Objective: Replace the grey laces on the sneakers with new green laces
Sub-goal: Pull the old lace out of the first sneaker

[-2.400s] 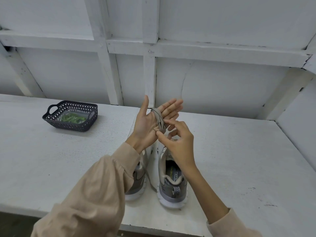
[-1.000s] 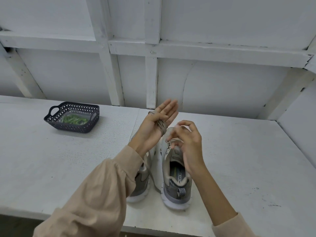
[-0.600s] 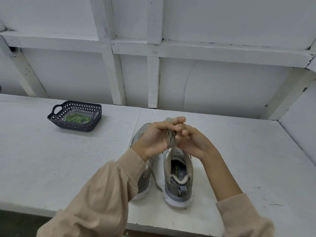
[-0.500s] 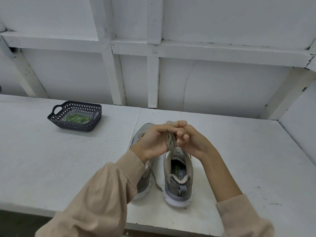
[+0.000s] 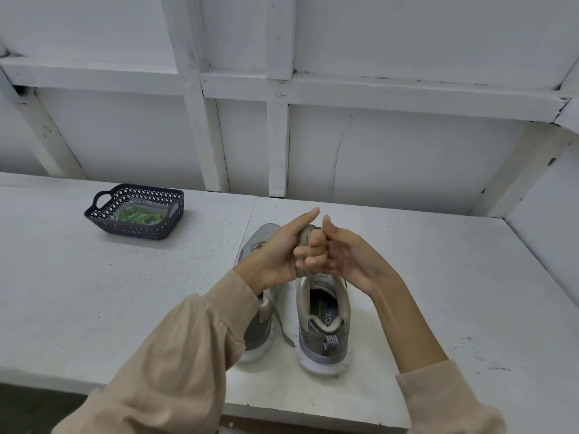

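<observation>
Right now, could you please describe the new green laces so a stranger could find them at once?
On the white bench, look far left, near the wall. A dark perforated plastic basket sits there; the coiled green laces lie inside it, bright against the grey sneakers at centre.

Both hands meet mid-frame. The left hand [image 5: 275, 255] is wrapped round a coiled grey fabric lace [image 5: 305, 234], thumb poking up and to the right. The right hand [image 5: 347, 261] has its fingers [image 5: 310, 256] curled into the same coil, thumb up too. The left beige sleeve [image 5: 188, 355] reaches the wrist. The right forearm [image 5: 404, 317] is bare, and the right beige sleeve [image 5: 445, 402] is bunched at lower right.
</observation>
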A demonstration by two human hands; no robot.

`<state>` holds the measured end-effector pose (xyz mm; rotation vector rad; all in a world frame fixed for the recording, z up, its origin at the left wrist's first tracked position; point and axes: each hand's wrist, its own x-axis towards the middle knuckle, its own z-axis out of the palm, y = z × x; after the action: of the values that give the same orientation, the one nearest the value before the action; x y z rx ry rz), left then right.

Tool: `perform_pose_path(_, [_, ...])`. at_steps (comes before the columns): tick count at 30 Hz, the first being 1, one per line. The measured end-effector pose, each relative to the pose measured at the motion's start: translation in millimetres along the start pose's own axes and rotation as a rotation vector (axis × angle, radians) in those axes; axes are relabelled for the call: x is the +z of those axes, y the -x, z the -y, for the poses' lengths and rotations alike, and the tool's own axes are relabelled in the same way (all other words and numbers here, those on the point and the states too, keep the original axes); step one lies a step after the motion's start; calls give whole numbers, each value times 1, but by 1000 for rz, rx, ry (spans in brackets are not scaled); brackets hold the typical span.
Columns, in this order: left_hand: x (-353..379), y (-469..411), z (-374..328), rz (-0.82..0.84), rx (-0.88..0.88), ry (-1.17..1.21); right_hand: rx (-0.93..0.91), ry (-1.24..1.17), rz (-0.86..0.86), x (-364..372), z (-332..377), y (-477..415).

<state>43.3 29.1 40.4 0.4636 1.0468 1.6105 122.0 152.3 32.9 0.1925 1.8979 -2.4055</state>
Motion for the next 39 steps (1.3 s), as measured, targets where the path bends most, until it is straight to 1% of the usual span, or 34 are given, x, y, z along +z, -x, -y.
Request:
perform_pose_path(2, [-3,1,2,8,-15,-65,24,81,47,-2,3,0])
perform_pose_path(4, [-6,1,6,21,-24,-160,51,107,82,-5,2,-1])
perform_pose_path(6, [-6,1,9,20,-29,-232,50,101,88,-9,0,-2])
perform_pose_path(8, [-6,0,12,-36,-25,-238,7,103,55,-9,-5,-3])
perform_pose_path(10, [-6,-2,13,-119,-1,-189,-42,110,-44,-5,-10,-4])
perform_pose_path(12, [-4,-6,14,-197,32,-78,-123,154,-200,2,-14,-9])
perform_pose_path(13, [-3,-8,15,-225,52,-15,-182,222,-283,6,-17,-12])
perform_pose_path(15, [-1,-12,16,-266,99,69,-308,438,-446,10,-26,-18])
perform_pose_path(16, [0,-13,17,-280,117,88,-347,518,-502,12,-29,-19])
perform_pose_path(17, [1,-13,17,-288,130,104,-375,539,-531,14,-29,-18])
perform_pose_path(19, [1,-13,17,-296,152,145,-391,458,-519,14,-26,-13])
perform_pose_path(20, [-1,-12,16,-300,165,172,-362,386,-484,12,-24,-10])
perform_pose_path(22, [-3,-10,13,-306,198,242,-240,227,-358,9,-22,-2])
perform_pose_path(24, [-5,-7,9,-326,239,303,-102,107,-191,5,-25,5])
perform_pose_path(26, [-4,-5,5,-365,289,298,-35,-48,-84,7,-27,11])
perform_pose_path(28, [-1,-3,4,-414,342,254,-21,-217,-93,12,-29,12])
perform_pose_path(31, [3,-3,6,-494,414,191,-13,-349,-158,19,-31,11])
perform_pose_path(35, [8,-2,13,-574,508,173,15,-415,-166,21,-31,10])
perform_pose_path(39, [15,-4,20,-617,589,182,14,-448,-187,22,-30,11])
